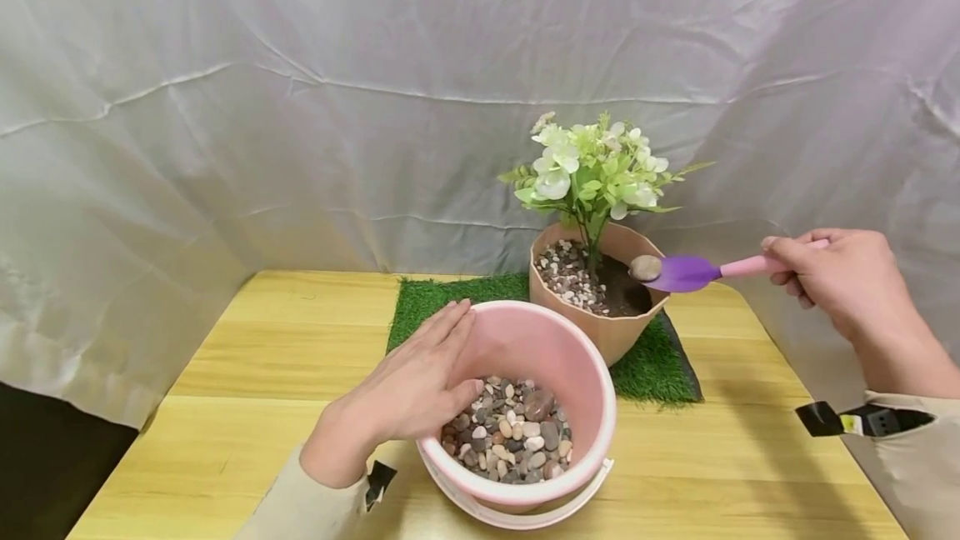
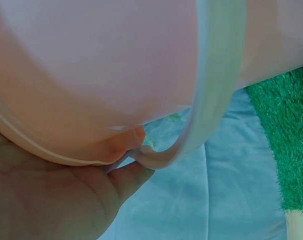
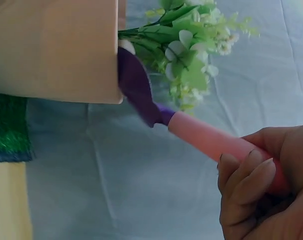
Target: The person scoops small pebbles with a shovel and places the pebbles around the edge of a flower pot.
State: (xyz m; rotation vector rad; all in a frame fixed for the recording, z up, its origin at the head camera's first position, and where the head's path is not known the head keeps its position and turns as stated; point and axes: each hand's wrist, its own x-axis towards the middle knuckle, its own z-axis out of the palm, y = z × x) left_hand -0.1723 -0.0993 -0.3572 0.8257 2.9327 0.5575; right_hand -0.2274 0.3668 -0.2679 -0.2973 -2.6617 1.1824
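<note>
My right hand [image 1: 855, 277] grips the pink handle of a small garden trowel [image 1: 686, 273], its purple blade reaching over the rim of a peach flowerpot [image 1: 592, 327]. On the blade tip lies a rounded tan stone [image 1: 646, 267]. The pot holds white-flowered greenery [image 1: 596, 169], small pebbles [image 1: 566, 277] on the left and dark soil [image 1: 622, 290] on the right. With fairly straight fingers, my left hand [image 1: 416, 382] rests on the left rim of a pink bucket [image 1: 600, 432]. Mixed pebbles [image 1: 517, 432] cover the bucket's bottom. In the left wrist view that hand [image 2: 56, 200] touches the bucket's side near its handle [image 2: 219, 65].
A green artificial-turf mat [image 1: 660, 373] lies under the pot and reaches behind the bucket. Both stand on a pale wooden table [image 1: 292, 357]. A grey cloth backdrop [image 1: 337, 148] hangs behind and at the sides.
</note>
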